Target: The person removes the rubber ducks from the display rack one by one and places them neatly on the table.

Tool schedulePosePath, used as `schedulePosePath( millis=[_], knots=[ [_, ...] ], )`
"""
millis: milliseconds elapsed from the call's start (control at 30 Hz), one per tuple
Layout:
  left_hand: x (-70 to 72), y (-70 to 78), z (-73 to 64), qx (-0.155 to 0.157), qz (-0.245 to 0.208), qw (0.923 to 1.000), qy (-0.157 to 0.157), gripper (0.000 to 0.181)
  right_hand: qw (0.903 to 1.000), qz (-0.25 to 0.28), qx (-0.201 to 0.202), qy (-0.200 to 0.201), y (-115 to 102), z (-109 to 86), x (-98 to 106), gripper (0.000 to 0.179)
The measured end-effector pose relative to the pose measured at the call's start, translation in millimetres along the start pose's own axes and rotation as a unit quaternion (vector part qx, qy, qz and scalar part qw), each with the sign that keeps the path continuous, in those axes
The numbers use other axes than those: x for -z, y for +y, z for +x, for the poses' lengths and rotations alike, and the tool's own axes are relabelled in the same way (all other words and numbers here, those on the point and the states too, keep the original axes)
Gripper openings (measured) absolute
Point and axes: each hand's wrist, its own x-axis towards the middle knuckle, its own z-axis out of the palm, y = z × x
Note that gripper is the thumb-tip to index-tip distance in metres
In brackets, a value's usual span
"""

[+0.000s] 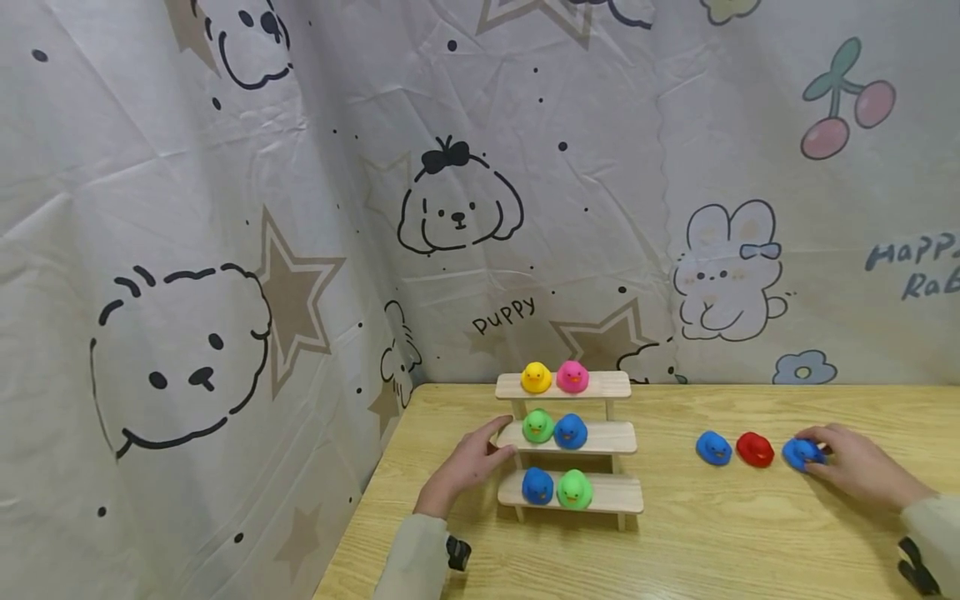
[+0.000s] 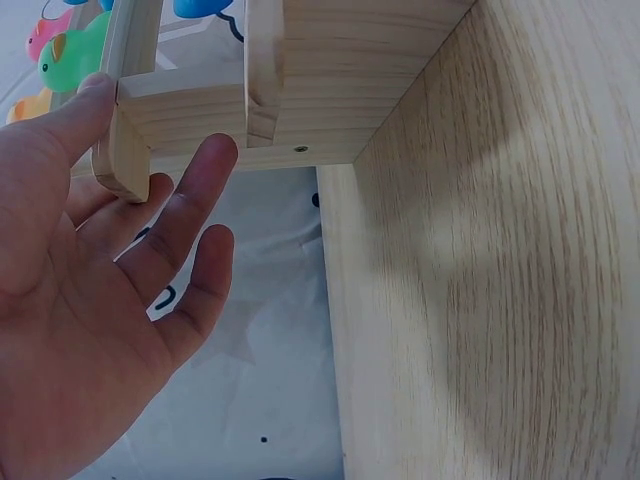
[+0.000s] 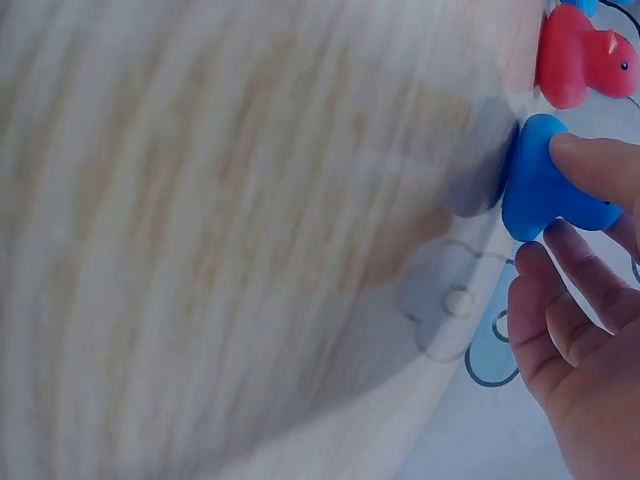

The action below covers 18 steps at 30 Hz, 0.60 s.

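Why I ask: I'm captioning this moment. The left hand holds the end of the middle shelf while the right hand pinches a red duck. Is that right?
Not quite: the right hand pinches a blue duck; the red duck sits beside it, as the right wrist view shows. The left hand does hold the end of the middle shelf.

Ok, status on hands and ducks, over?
Left hand grips the stand by its middle shelf. Right hand pinches rightmost blue duck. Red duck and another blue duck between it and the stand, possibly in the way.
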Motion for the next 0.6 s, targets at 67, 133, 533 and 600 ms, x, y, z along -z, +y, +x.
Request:
schedulePosePath(
  millis=[67,133,533,600],
  knots=[
    [0.2,0.0,0.1,-0.001,0.000,1.0000,0.000,0.055,1.0000,0.002,0.007,0.005,-0.6,0.0,-1.4,0.040],
    [0.2,-0.1,0.2,0.000,0.000,1.0000,0.000,0.055,0.9999,0.001,0.009,0.008,-1.0,0.3,-2.6,0.039],
    [0.7,0.7,-0.7,-0.006,0.005,1.0000,0.001,0.055,0.9999,0.008,0.008,0.010,-2.5,1.1,-3.5,0.035],
    [0.7,0.6,-0.5,-0.006,0.005,1.0000,0.001,0.055,0.9998,0.008,0.010,0.012,-3.0,1.1,-3.6,0.035]
  ],
)
